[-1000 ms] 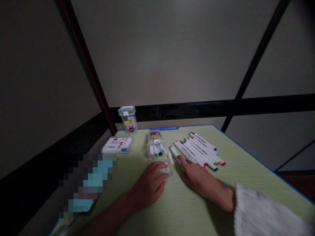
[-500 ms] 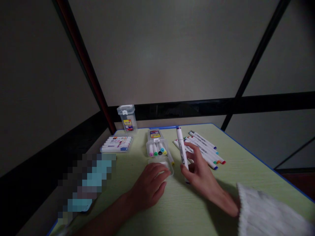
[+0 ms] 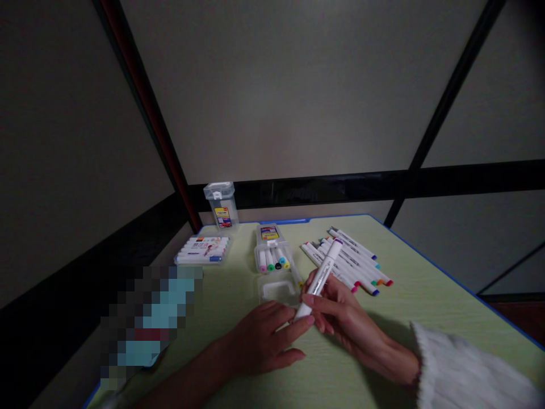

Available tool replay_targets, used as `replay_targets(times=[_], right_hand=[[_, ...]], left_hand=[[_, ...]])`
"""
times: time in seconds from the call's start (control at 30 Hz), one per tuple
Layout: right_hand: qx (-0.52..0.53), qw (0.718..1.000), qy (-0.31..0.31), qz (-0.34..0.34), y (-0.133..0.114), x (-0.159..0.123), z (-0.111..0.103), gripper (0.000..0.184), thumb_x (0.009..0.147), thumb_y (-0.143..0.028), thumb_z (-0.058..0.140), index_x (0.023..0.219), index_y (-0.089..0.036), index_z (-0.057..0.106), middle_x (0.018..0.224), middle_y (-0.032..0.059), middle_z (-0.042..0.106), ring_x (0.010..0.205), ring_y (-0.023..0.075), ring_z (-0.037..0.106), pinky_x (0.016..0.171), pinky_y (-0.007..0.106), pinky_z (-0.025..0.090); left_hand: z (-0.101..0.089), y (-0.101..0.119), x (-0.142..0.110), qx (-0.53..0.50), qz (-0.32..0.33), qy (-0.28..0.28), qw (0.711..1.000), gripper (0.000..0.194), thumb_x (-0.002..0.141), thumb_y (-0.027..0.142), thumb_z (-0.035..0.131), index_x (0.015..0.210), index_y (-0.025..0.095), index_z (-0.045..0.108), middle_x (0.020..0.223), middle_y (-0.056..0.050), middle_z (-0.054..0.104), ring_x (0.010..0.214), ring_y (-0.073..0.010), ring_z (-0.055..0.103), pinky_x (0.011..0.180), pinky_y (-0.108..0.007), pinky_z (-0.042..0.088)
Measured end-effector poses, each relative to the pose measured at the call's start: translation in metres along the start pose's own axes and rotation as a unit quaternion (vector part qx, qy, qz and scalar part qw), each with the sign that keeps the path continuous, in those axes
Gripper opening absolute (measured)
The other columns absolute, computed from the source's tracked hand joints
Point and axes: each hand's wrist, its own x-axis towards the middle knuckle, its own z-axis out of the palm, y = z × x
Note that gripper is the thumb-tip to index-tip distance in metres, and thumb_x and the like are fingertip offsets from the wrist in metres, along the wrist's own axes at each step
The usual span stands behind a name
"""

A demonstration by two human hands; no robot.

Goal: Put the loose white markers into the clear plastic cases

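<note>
A white marker with a purple end is pinched in my right hand, tilted with its top toward the upper right. My left hand is at the marker's lower end, its fingers spread and the fingertips touching or nearly touching it. Just beyond the hands lies a clear plastic box holding several markers with coloured ends toward me. Its clear lid is open on the table, partly behind my left hand. To the right, several loose white markers lie in a spread pile.
A clear lidded box stands upright at the back left. In front of it lies a flat pack of markers. A blurred-out turquoise object is at the left table edge. The green table has blue edging, with a wall behind.
My right hand has tilted the marker from nearly upright to leaning right and brought it lower, toward my left hand. My left hand has moved slightly right and nearer, fingers more extended.
</note>
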Motion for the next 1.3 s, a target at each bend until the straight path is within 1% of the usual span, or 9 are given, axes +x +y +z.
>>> replay_targets(times=[0.17, 0.37, 0.53, 0.63, 0.7, 0.9, 1.03, 1.13, 1.3], right_hand=[[0.034, 0.999, -0.038, 0.004, -0.001, -0.003, 0.002, 0.031, 0.055, -0.022, 0.079, 0.066, -0.016, 0.052, 0.046, -0.0079, 0.054, 0.037, 0.0036, 0.048, 0.036, 0.013, 0.031], [0.064, 0.996, -0.062, 0.003, 0.002, -0.002, 0.002, 0.027, 0.057, -0.022, 0.080, 0.065, -0.015, 0.055, 0.051, -0.0058, 0.059, 0.042, 0.0038, 0.052, 0.039, 0.013, 0.034], [0.091, 0.993, -0.074, 0.005, 0.006, 0.000, 0.001, 0.023, 0.063, -0.025, 0.077, 0.068, -0.013, 0.059, 0.057, -0.0037, 0.062, 0.045, 0.0038, 0.055, 0.041, 0.012, 0.038], [0.140, 0.988, -0.061, 0.011, 0.008, 0.002, -0.001, 0.020, 0.067, -0.026, 0.075, 0.070, -0.013, 0.060, 0.061, -0.0020, 0.064, 0.046, 0.0046, 0.057, 0.044, 0.012, 0.043], [0.172, 0.984, -0.049, -0.001, 0.010, 0.005, -0.003, 0.018, 0.069, -0.026, 0.074, 0.072, -0.013, 0.062, 0.064, -0.0007, 0.066, 0.047, 0.0049, 0.058, 0.045, 0.012, 0.046], [0.239, 0.970, -0.023, -0.030, 0.017, 0.012, -0.011, 0.013, 0.076, -0.025, 0.068, 0.075, -0.012, 0.066, 0.070, 0.0033, 0.069, 0.047, 0.0056, 0.057, 0.045, 0.014, 0.049], [0.273, 0.961, -0.021, -0.024, 0.020, 0.015, -0.013, 0.016, 0.076, -0.028, 0.068, 0.073, -0.013, 0.065, 0.066, 0.0023, 0.068, 0.049, 0.0069, 0.060, 0.047, 0.015, 0.050], [0.290, 0.956, -0.032, -0.016, 0.018, 0.015, -0.014, 0.018, 0.074, -0.031, 0.069, 0.072, -0.013, 0.065, 0.066, 0.0022, 0.069, 0.048, 0.0073, 0.060, 0.048, 0.016, 0.051], [0.308, 0.950, -0.053, 0.017, 0.012, 0.016, -0.015, 0.016, 0.070, -0.026, 0.073, 0.070, -0.011, 0.066, 0.065, 0.0029, 0.071, 0.047, 0.0071, 0.062, 0.046, 0.014, 0.051]], left_hand=[[0.001, -0.001, -0.001, 0.017, -0.002, 0.062, 0.998, 0.026, 0.093, 0.028, 0.034, 0.111, 0.013, 0.047, 0.073, -0.005, 0.063, 0.061, -0.0151, 0.058, 0.060, -0.028, 0.050], [-0.001, -0.002, 0.000, 0.024, -0.003, 0.104, 0.994, 0.022, 0.091, 0.020, 0.039, 0.105, 0.011, 0.053, 0.064, -0.003, 0.063, 0.054, -0.0139, 0.057, 0.052, -0.027, 0.048], [-0.002, -0.003, 0.002, 0.024, -0.013, 0.116, 0.993, 0.021, 0.089, 0.015, 0.042, 0.104, 0.009, 0.054, 0.061, -0.003, 0.062, 0.050, -0.0133, 0.055, 0.049, -0.026, 0.046], [-0.004, -0.002, 0.002, 0.019, -0.015, 0.126, 0.992, 0.023, 0.088, 0.014, 0.040, 0.104, 0.007, 0.054, 0.060, -0.004, 0.061, 0.050, -0.0137, 0.054, 0.049, -0.027, 0.045], [-0.006, -0.002, 0.000, 0.016, -0.018, 0.128, 0.992, 0.023, 0.088, 0.014, 0.040, 0.105, 0.006, 0.054, 0.061, -0.004, 0.061, 0.051, -0.0142, 0.053, 0.050, -0.027, 0.044], [-0.009, -0.002, -0.001, 0.008, -0.011, 0.137, 0.991, 0.024, 0.086, 0.013, 0.040, 0.104, 0.005, 0.055, 0.059, -0.006, 0.060, 0.051, -0.0153, 0.054, 0.050, -0.029, 0.045], [-0.009, -0.003, 0.000, 0.001, 0.002, 0.146, 0.989, 0.024, 0.086, 0.013, 0.039, 0.104, 0.005, 0.054, 0.057, -0.005, 0.061, 0.048, -0.0151, 0.053, 0.046, -0.028, 0.044], [-0.010, -0.003, 0.001, 0.005, 0.004, 0.146, 0.989, 0.025, 0.086, 0.013, 0.038, 0.104, 0.007, 0.053, 0.055, -0.005, 0.061, 0.045, -0.0147, 0.052, 0.044, -0.028, 0.043], [-0.010, -0.004, 0.000, 0.005, 0.005, 0.146, 0.989, 0.025, 0.084, 0.013, 0.039, 0.105, 0.008, 0.053, 0.056, -0.004, 0.061, 0.045, -0.0146, 0.053, 0.044, -0.028, 0.043]])
